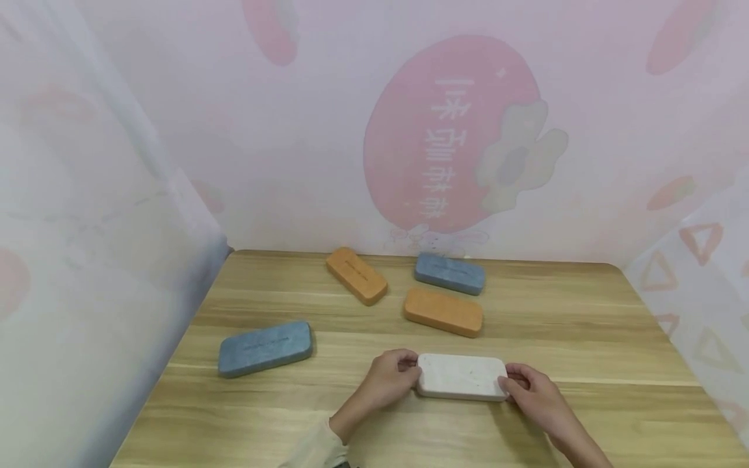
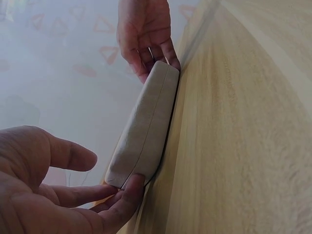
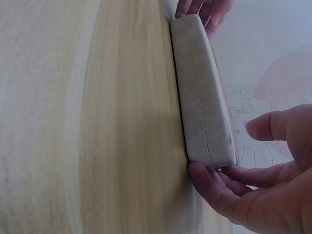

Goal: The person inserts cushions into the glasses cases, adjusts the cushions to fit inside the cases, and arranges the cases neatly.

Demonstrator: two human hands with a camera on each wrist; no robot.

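Note:
A white glasses case point(image 1: 462, 376) with a thin seam along its side lies crosswise near the front of the table, between both hands. At its left end, my left hand point(image 1: 391, 377) holds it with bent fingers. My right hand point(image 1: 534, 392) grips the opposite end in the same way. The left wrist view shows the left fingertips point(image 2: 134, 183) against the end of the case, with the thumb point(image 2: 78, 155) raised off it. Likewise, in the right wrist view the right fingertips point(image 3: 201, 173) meet the case's end and the thumb point(image 3: 265, 126) stands away. The case's underside is close over the tabletop.
Behind the white case lies an orange case point(image 1: 443, 312), with a blue case point(image 1: 450, 273) beyond it. Another orange case point(image 1: 357, 275) sits at an angle near the back edge. A second blue case point(image 1: 266, 349) is at left. Printed curtains point(image 1: 316, 130) surround the wooden table point(image 1: 556, 325).

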